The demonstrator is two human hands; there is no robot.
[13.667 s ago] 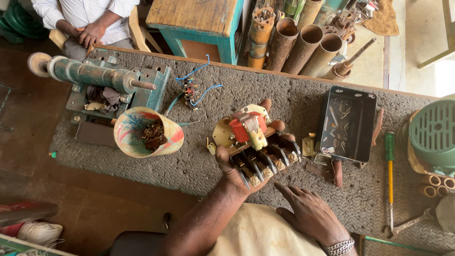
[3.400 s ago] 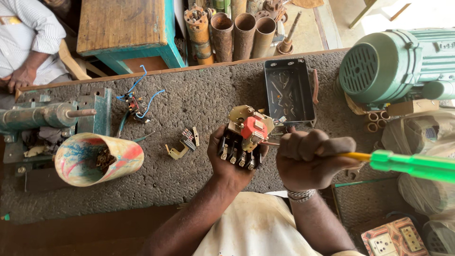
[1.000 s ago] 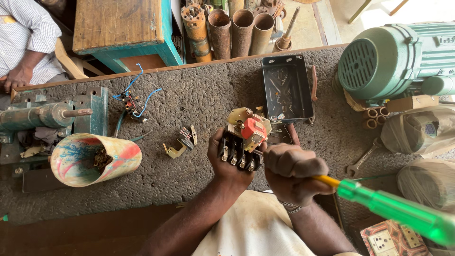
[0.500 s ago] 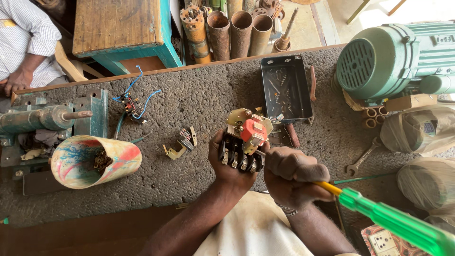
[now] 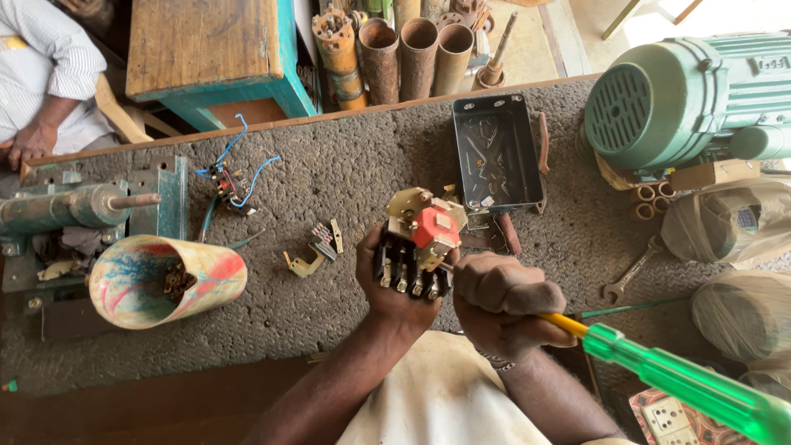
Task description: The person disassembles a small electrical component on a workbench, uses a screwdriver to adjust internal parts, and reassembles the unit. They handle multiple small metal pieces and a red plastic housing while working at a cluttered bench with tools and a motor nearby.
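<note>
Head view, looking down on a rough grey workbench [image 5: 329, 181]. Landmark for all positions: the switch assembly [image 5: 416, 247], a black block with a red cap and a row of metal terminals, held above the bench near its front edge.

Left hand [image 5: 394, 284]: cupped under the switch assembly, fingers wrapped up around its near side, gripping it firmly. Right hand [image 5: 504, 309]: just right of the assembly, fist closed tight around a screwdriver [image 5: 684, 383] with a yellow collar and a translucent green handle. The handle runs away to the lower right; the shaft points in toward the assembly's right side. The tip is hidden behind the fist, so contact cannot be told.

Behind the assembly and slightly right: open dark metal box [image 5: 497, 152] with loose small parts inside. Just left of the assembly: small metal clips and contacts [image 5: 313, 247] lying on the bench. Farther left: a paint-streaked cup [image 5: 165, 280] on its side, bits of hardware inside. Behind-left: a small component with blue wires [image 5: 231, 177]. Far right: green electric motor [image 5: 684, 99]; an open-end spanner [image 5: 630, 272] lies between it and the right hand.

Far upper left: another person's hand [image 5: 33, 144] and striped sleeve, well apart from the assembly.
</note>
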